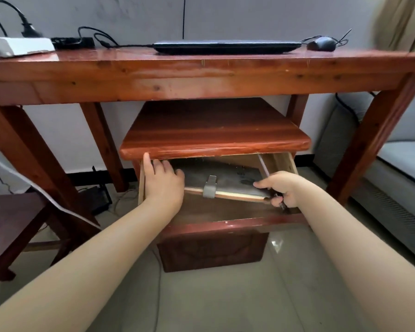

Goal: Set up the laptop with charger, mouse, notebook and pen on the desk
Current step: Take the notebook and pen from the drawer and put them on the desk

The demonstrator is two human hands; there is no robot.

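Both hands in the open drawer

Left hand (164,182), fingers spread loosely, rests on the grey, clasp-banded notebook (222,182) lying tilted in the glossy red-brown wooden cabinet's drawer (228,222). Right hand (282,189) pinches the notebook's corner, curled around a slim pen (264,167).

Both hands in open drawer (225,212): left hand (163,183) on notebook (225,180), right hand (282,188) gripping notebook and pen (265,170).

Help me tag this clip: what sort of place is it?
Probably a room at home, used as a work corner: a wooden desk with a closed laptop, a grey sofa beside it, and a curtain at the right.
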